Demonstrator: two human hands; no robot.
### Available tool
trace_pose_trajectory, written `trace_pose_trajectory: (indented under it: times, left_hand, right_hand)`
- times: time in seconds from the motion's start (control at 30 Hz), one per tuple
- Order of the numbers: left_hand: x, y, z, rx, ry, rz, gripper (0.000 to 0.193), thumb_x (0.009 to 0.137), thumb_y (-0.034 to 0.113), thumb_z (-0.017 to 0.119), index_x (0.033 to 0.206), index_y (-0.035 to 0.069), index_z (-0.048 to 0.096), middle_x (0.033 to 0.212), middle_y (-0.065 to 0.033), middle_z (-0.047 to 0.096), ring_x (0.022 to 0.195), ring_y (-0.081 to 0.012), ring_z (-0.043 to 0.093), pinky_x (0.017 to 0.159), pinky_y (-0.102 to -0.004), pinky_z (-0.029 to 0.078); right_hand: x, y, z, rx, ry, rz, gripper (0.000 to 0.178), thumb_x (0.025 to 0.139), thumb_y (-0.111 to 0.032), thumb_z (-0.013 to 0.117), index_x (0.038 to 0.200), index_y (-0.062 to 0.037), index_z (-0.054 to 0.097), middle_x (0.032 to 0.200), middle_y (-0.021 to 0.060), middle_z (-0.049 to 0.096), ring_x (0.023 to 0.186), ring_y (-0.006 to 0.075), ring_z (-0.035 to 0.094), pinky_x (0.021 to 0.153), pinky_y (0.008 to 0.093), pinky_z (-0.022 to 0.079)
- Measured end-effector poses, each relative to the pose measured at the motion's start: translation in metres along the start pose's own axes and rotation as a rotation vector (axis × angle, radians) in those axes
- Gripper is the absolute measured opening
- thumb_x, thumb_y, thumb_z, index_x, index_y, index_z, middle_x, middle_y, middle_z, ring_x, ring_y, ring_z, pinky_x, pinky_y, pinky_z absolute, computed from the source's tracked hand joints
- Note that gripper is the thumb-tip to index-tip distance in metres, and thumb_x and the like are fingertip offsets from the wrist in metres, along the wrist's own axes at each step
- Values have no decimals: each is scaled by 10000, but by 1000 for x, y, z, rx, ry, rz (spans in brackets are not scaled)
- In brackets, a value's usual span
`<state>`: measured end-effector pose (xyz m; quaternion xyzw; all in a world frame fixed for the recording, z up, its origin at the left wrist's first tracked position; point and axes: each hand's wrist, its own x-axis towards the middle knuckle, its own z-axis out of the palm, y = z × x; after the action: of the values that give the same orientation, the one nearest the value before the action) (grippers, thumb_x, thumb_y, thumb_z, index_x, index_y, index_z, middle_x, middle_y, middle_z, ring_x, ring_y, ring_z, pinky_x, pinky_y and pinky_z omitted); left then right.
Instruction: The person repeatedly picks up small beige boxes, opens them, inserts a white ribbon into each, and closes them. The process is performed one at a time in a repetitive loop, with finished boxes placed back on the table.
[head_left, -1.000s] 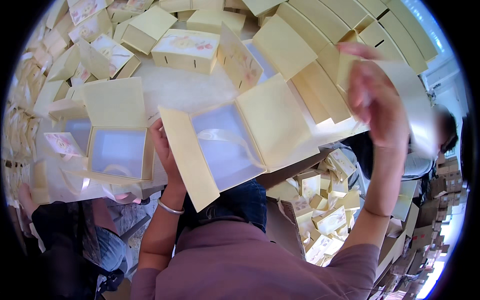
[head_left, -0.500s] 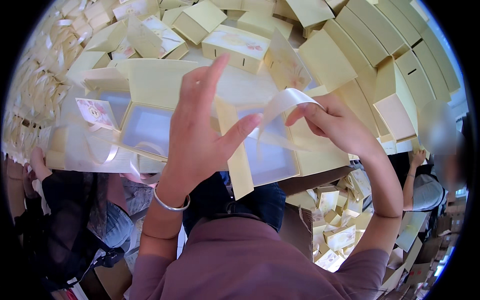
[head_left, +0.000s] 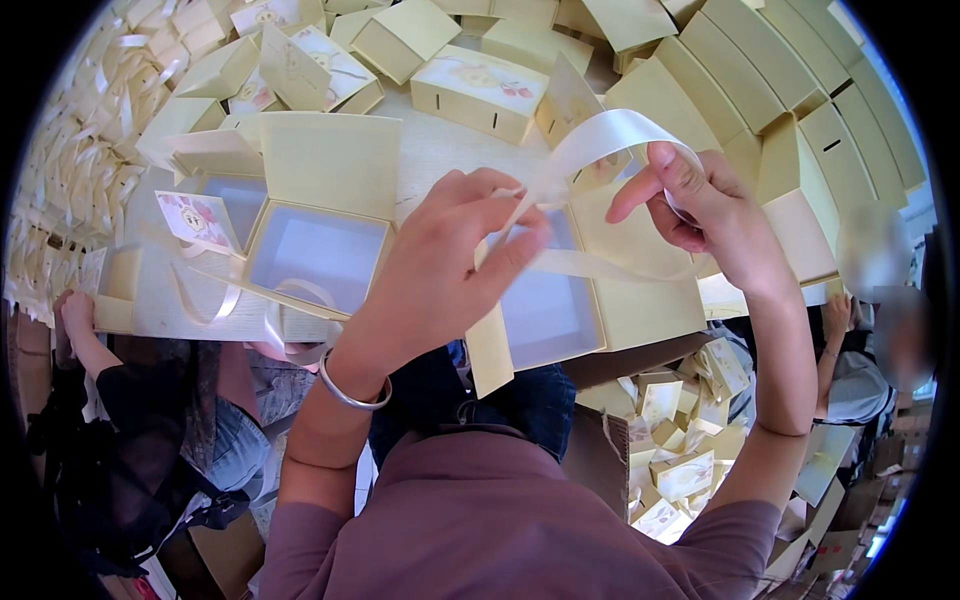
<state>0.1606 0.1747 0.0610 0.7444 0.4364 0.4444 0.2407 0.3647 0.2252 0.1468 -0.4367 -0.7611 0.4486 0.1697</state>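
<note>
A glossy white satin ribbon (head_left: 610, 130) arches between my two hands above an open cream box. My left hand (head_left: 430, 260), with a silver bangle at its wrist, has its fingers closed on one part of the ribbon. On the other side my right hand (head_left: 715, 215) pinches the ribbon between thumb and fingers, and a loose length hangs below. Under them lies the open cream gift box (head_left: 550, 320) with a pale lining, its lid (head_left: 645, 290) folded out to the right. My left hand hides part of this box.
Another open cream box (head_left: 320, 255) sits to the left, near a flower-printed card (head_left: 197, 220). Closed boxes (head_left: 475, 90) and stacked boxes (head_left: 740, 60) line the back and right. A carton of small boxes (head_left: 690, 470) stands below the table at right. Co-workers are at both sides.
My left hand has gone from spread fingers to closed on the ribbon, shifting right and down. My right hand has moved right, drawing the ribbon into a wider, higher arch.
</note>
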Motion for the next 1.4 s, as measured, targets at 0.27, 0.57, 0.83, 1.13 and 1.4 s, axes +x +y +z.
trace_pose_trajectory:
  times: [0.27, 0.57, 0.83, 1.13, 1.4]
  left_hand:
    - [1, 8, -3, 322, -105, 46, 101, 752, 79, 518, 682, 6, 511, 699, -104, 488, 713, -281, 456, 634, -361, 381]
    - [-19, 4, -1, 213, 172, 98, 167, 669, 60, 590, 819, -11, 569, 729, -101, 514, 687, -243, 472, 619, -323, 385]
    - [-112, -17, 26, 362, 127, 10, 274, 732, 76, 580, 976, -43, 541, 836, -135, 557, 678, -243, 520, 604, -321, 423]
    - [-131, -65, 54, 470, 83, -139, 288, 776, 104, 551, 1026, -31, 505, 917, -146, 548, 768, -248, 521, 675, -332, 423]
    - [-136, -74, 60, 511, 84, -148, 292, 799, 123, 538, 1049, -19, 484, 964, -154, 537, 840, -252, 514, 726, -343, 417]
  right_hand:
    - [3, 8, 29, -1093, 529, -812, 479, 644, -140, 653, 1098, -46, 536, 786, 110, 555, 722, 242, 556, 679, 330, 452]
    - [3, 61, 70, -372, 179, -677, 161, 641, 48, 493, 796, 6, 504, 677, 161, 548, 664, 346, 556, 554, 409, 440]
    - [0, 109, 93, -574, -267, -415, 74, 711, -48, 539, 644, -26, 517, 577, 127, 514, 607, 319, 522, 534, 397, 407]
    - [-2, 104, 89, -524, -272, -363, 92, 637, -36, 560, 555, -32, 520, 535, 133, 518, 574, 304, 514, 604, 365, 401]
    - [7, 100, 96, -478, -244, -344, 79, 598, -22, 554, 523, -35, 531, 512, 121, 519, 532, 295, 517, 648, 344, 394]
